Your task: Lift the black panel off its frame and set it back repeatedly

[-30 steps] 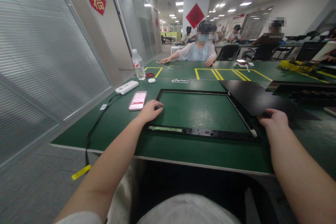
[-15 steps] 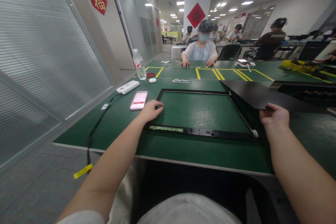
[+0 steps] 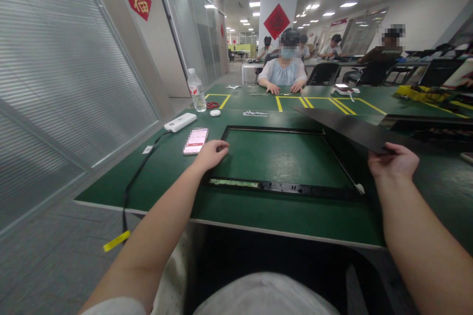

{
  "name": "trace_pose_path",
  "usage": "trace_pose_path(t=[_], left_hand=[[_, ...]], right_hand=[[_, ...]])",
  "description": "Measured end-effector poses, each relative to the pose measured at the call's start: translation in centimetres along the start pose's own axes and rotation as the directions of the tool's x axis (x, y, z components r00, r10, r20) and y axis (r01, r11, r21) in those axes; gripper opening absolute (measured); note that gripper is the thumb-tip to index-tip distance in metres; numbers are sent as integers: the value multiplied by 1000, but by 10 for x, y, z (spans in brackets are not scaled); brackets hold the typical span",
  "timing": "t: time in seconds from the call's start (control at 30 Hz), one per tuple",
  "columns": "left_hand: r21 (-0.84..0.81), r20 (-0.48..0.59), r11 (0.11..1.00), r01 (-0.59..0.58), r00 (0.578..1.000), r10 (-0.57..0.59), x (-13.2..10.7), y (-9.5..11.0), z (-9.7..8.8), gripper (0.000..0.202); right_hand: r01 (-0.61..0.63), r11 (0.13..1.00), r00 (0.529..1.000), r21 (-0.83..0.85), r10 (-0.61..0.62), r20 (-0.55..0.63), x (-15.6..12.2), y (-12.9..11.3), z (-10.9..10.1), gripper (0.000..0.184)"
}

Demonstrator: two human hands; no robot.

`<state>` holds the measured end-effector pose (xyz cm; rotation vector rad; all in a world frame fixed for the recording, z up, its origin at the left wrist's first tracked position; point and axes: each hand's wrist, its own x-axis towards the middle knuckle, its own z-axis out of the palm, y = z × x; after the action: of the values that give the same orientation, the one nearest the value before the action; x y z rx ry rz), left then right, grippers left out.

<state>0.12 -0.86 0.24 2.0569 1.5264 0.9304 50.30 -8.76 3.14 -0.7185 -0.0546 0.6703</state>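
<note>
- Green bench (image 3: 254, 212) carried black frame (image 3: 295, 188); left hand (image 3: 212, 154) at its left rail, clasp could not be told.
- Right hand (image 3: 394, 162) grip grasped black panel (image 3: 343, 124) by near edge, tilted up at frame's right.
- Panel judged light, stiff, slick; edges best.

the person wears a light grey top (image 3: 262, 295) with short whitish left sleeve (image 3: 114, 306); pale cloth (image 3: 175, 268) shows below the near edge of the desk (image 3: 281, 214).
</note>
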Motion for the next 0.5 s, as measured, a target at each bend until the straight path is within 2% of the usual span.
trace_pose_path(t=[0.17, 0.3, 0.4, 0.5], left_hand=[[-218, -55, 974, 60, 996, -74, -1, 6, -1, 29], [-446, -82, 889, 101, 985, -153, 2, 8, -1, 39], [-611, -22, 777, 152, 978, -208, 3, 10, -2, 40], [-726, 84, 653, 218, 969, -231, 2, 14, -4, 30]], right_hand=[[-10, 1000, 996, 19, 8, 85, -12, -3, 3, 28], [-37, 999, 993, -9, 38, 114, -18, -3, 1, 25], [-56, 998, 986, -29, 60, 157, -22, -1, 0, 26], [-60, 993, 975, -104, 80, 209, -24, 1, 0, 33]])
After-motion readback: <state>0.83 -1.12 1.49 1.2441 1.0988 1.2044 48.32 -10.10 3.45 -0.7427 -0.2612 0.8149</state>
